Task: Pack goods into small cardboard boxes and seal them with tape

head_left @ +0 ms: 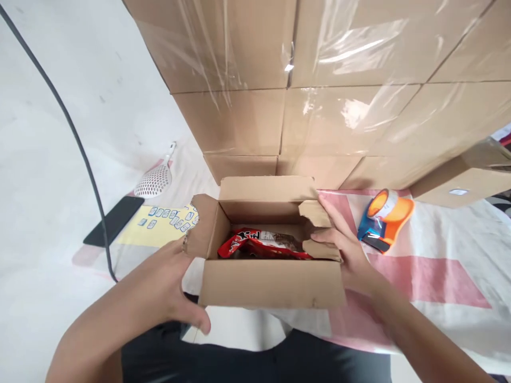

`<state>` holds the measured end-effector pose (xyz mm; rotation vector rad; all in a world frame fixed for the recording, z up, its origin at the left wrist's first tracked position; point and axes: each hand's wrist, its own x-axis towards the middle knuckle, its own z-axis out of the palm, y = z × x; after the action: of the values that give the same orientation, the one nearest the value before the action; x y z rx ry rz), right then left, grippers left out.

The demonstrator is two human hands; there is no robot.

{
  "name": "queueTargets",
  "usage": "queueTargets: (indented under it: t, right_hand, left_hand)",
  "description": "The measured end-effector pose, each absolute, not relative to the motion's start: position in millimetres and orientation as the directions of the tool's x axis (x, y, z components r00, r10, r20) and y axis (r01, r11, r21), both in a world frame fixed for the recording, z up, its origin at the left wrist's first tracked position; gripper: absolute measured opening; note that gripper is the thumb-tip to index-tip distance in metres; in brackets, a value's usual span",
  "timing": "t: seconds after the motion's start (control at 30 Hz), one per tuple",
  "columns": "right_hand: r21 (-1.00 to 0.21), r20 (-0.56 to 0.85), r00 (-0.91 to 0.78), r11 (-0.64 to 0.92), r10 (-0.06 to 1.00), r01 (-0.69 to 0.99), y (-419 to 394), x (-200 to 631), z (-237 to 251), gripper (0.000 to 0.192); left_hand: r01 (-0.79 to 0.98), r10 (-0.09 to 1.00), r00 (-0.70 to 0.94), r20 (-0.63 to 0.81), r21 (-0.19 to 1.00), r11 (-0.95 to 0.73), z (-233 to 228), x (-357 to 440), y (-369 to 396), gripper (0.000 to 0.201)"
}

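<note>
Both forearms come up from the bottom edge toward a small open brown cardboard box (268,282), which stands on a white cloth with pink and yellow patches (439,266). The left hand (175,290) lies spread against the left side of the box, near its bottom corner, fingers loose and closed on nothing. The right hand (343,247) holds the right side flap (319,213) with thumb and fingers, folded a little inward over the opening. Inside the box lies a red and dark printed snack packet (261,243).

Just to the right of the right hand, on the cloth, rests an orange and blue tape dispenser (384,219). Behind the box rises a wall of big brown cartons wrapped in clear film (319,80), very close to the back flap. On the left lie a white perforated plastic scoop (155,180) and a flat black phone (114,219), and a black cable (72,127) crosses the white surface beside them.
</note>
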<state>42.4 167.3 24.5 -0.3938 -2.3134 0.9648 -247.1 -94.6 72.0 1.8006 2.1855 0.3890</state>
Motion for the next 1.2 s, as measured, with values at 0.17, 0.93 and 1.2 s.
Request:
queueTargets:
  t: [0.17, 0.93, 1.2]
  right_hand:
    - [-0.745, 0.491, -0.729, 0.664, 0.478, -0.066, 164.8, 45.2, 4.4, 0.031]
    - [-0.88, 0.457, -0.667, 0.41, 0.589, -0.241, 164.5, 32.6, 6.8, 0.071]
    - [-0.644, 0.506, -0.794, 0.759, 0.336, -0.089, 173.4, 44.9, 23.0, 0.053]
  left_hand:
    - [0.971, 0.977, -0.162, 0.142, 0.199, 0.132, 72.2, -224.1, -95.0, 0.111]
    - [0.409, 0.889, -0.454, 0.063, 0.901, 0.145, 52.3, -244.7, -28.1, 0.096]
    - [0.456, 0.914, -0.388, 0.121, 0.887, 0.076, 59.3, -246.9, -23.3, 0.063]
